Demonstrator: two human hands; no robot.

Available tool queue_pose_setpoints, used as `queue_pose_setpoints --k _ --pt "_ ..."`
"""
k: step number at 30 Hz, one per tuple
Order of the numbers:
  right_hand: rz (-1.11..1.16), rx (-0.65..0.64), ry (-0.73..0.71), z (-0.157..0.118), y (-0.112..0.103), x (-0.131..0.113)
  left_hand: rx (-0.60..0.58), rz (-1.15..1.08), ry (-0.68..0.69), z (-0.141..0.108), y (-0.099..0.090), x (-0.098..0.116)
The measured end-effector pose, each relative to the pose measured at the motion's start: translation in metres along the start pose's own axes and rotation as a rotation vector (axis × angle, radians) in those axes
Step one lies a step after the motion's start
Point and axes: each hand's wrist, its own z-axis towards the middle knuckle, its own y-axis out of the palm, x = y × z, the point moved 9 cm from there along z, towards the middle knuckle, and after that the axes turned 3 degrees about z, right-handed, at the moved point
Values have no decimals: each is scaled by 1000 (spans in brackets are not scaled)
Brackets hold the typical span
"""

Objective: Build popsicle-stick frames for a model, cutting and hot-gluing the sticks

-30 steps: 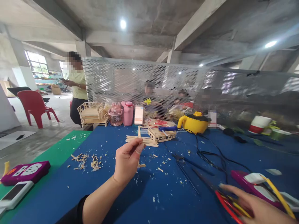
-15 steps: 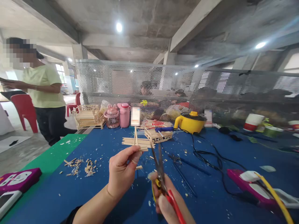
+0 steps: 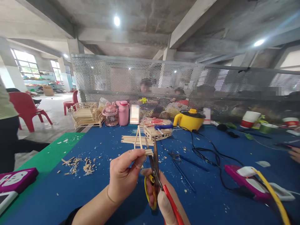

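Observation:
My left hand (image 3: 125, 178) pinches a small frame of thin wooden sticks (image 3: 140, 144) between thumb and fingers, held upright above the blue table (image 3: 112, 193). My right hand (image 3: 164, 201) grips scissors (image 3: 154, 175) with yellow and red handles. Their blades point up, right beside the stick frame's short crosspiece. A loose bundle of sticks (image 3: 134, 140) and a small wooden stick model (image 3: 157, 133) lie on the table just behind my hands.
A yellow electric pot (image 3: 189, 119), pink bottles (image 3: 123, 113), a stick-built model (image 3: 85, 114) and a perforated metal screen (image 3: 164, 84) line the far edge. Black cables (image 3: 206, 156), dark pliers (image 3: 178, 159) and a purple power strip (image 3: 248, 181) lie right. Wood scraps (image 3: 79, 164) lie left. Another person's hand (image 3: 295, 153) shows far right.
My right hand picked up the scissors at the right and brought them to the middle, blades up beside the stick frame. A person in a light top walked past on the left.

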Motion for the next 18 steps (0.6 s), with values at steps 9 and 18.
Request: queue_pose_setpoints --k 9,18 --pt "62 38 17 0 0 4 -14 17 8 -1 0 2" --pt "12 58 -9 -1 1 2 2 54 30 0 -3 6"
